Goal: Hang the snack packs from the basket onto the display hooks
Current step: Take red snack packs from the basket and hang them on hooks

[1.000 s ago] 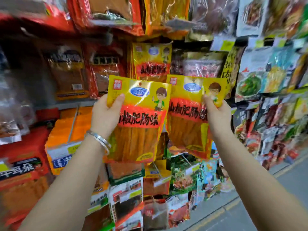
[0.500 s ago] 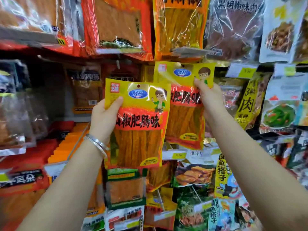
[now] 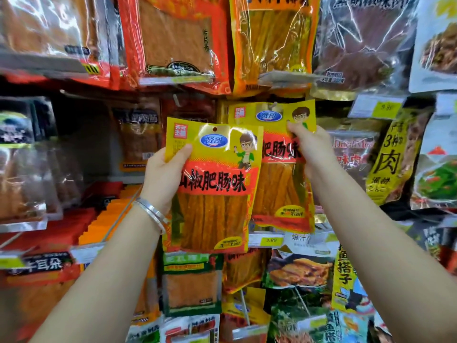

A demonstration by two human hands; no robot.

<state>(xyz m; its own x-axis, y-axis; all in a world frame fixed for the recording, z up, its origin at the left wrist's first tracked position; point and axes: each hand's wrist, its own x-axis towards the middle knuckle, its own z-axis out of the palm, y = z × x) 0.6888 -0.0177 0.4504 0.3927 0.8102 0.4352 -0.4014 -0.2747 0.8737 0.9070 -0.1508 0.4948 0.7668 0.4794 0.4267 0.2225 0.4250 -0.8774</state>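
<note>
Head camera faces a rack crowded with hanging snack bags. Low on the left sits a stepped row of flat orange packets (image 3: 106, 219), blurred. The left hand (image 3: 164, 177), with a silver bangle (image 3: 150, 211) on its wrist, grips a yellow-and-red plastic snack pack with a cartoon boy and a clear window of brown strips (image 3: 215, 189). The thumb lies across the front near the upper left corner and the fingers are hidden behind. This pack is upright in front of the rack, and the small punched hole at its top is free of any hook.

Its right edge overlaps a second, matching yellow-and-red snack pack (image 3: 279, 191), which is higher and closer to the rack, its top just under a large orange bag of brown strips (image 3: 272, 45). The right hand (image 3: 311, 149) pinches this second pack at its upper right, thumb on the front by the cartoon figure. Whether its hole sits on a hook cannot be told. Just beneath it hangs a yellow price tag (image 3: 270, 240). Further right hangs a yellow bag with black characters (image 3: 393, 157).
</note>
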